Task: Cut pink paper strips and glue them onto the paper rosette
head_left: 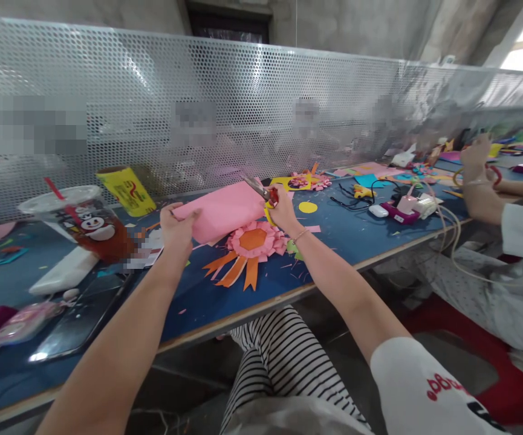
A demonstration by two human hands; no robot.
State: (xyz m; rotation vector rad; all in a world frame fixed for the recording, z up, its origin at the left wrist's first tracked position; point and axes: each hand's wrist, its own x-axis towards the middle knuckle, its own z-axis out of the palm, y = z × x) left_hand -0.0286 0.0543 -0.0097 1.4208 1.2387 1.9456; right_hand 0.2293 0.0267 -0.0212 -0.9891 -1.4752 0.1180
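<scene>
My left hand [178, 228] grips the left end of a pink paper sheet [227, 209], fingers closed on it. At the sheet's right end, my right hand [282, 209] is closed around the handles of a pair of scissors [256, 186], whose blades point up and left. Just below the sheet, a pink paper rosette [261, 240] with an orange centre and orange ribbon tails lies on the blue table [216, 305]. A yellow paper circle [308, 207] rests to the right of my right hand.
At left stand a plastic cup [95, 223] with a red straw and a yellow packet [127, 192], near a phone [82, 314]. Cables and a purple power strip [399, 212] lie at right, near another person's arm [481, 181]. A perforated metal screen [243, 109] runs behind.
</scene>
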